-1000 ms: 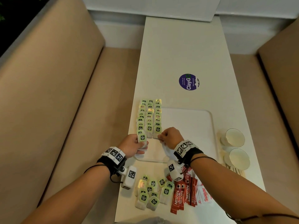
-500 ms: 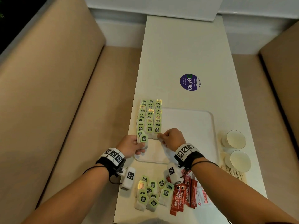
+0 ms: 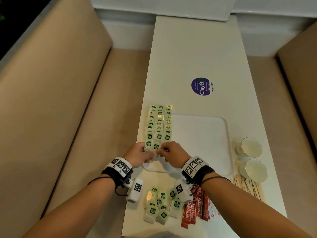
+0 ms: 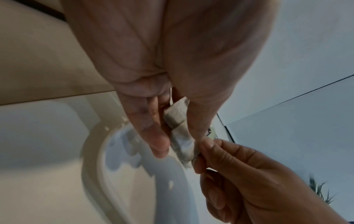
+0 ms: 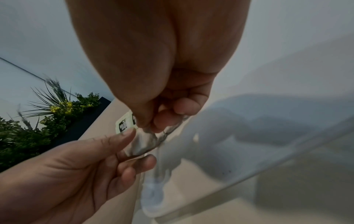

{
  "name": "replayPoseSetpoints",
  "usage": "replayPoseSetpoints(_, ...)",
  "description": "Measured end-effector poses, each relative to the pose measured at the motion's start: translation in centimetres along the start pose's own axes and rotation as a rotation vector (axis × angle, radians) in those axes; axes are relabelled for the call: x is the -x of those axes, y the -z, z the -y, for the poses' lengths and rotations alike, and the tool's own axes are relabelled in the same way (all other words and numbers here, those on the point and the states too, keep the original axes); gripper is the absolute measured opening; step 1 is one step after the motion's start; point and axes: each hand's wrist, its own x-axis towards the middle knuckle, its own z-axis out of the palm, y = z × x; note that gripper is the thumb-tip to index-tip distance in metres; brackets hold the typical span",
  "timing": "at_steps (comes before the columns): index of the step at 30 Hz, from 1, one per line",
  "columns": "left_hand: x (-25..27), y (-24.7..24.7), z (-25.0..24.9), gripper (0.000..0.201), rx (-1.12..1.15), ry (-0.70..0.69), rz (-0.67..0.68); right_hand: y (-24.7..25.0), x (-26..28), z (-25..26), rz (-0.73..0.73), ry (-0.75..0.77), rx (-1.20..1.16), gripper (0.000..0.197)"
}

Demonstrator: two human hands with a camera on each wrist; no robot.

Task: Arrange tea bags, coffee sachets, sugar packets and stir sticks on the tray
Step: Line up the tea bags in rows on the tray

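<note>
A white tray (image 3: 202,143) lies on the table, with three columns of green-tagged tea bags (image 3: 159,124) along its left side. Just in front of those columns, my left hand (image 3: 148,152) grips a small stack of tea bags (image 3: 148,143). My right hand (image 3: 163,150) pinches the tea bag (image 3: 155,146) nearest it, which is still in the stack. The left wrist view shows the stacked bags (image 4: 177,119) between thumb and fingers of my left hand (image 4: 172,136). In the right wrist view the right hand (image 5: 151,125) pinches a crumpled tea bag (image 5: 143,141).
A loose pile of tea bags (image 3: 158,206) lies at the table's near edge, with red coffee sachets (image 3: 194,208) and sugar packets (image 3: 216,214) to its right. Wooden stir sticks (image 3: 247,186) and two paper cups (image 3: 251,146) (image 3: 256,170) sit right of the tray. Beige benches flank the table.
My right hand has left the near end of the tea bag columns and come to the left hand's stack. Both hands now meet over the tray's near left part.
</note>
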Motion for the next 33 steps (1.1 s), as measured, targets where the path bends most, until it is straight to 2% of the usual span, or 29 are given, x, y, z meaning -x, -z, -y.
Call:
replayPoseSetpoints(8, -0.3, 0.6, 0.3, 0.006, 0.052, 0.006, -0.105, -1.5, -0.7, -0.1, -0.005, 0.003, -0.015, 0.036)
replayPoseSetpoints(12, -0.5, 1.2, 1.0, 0.007, 0.015, 0.008, -0.146, -1.7, -1.3, 0.5, 0.008, -0.022, -0.036, 0.032)
replayPoseSetpoints(15, -0.7, 2.1, 1.4, 0.009, -0.046, 0.002, -0.233, -1.8, -1.9, 0.9, -0.014, -0.073, -0.019, 0.034)
replayPoseSetpoints(19, -0.7, 3.3, 1.4, 0.009, 0.048, 0.042, -0.363, -2.2, -2.7, 1.2, 0.009, -0.145, -0.069, 0.035)
replayPoseSetpoints(25, -0.5, 4.1, 1.3, 0.013, 0.070, 0.050, -0.319, -2.7, -2.9, 2.1, -0.008, -0.218, -0.130, 0.037)
replayPoseSetpoints(33, -0.3, 3.3, 1.2, 0.015, -0.007, 0.030, -0.282, -2.5, -2.9, 1.7, -0.038, -0.225, -0.099, 0.038)
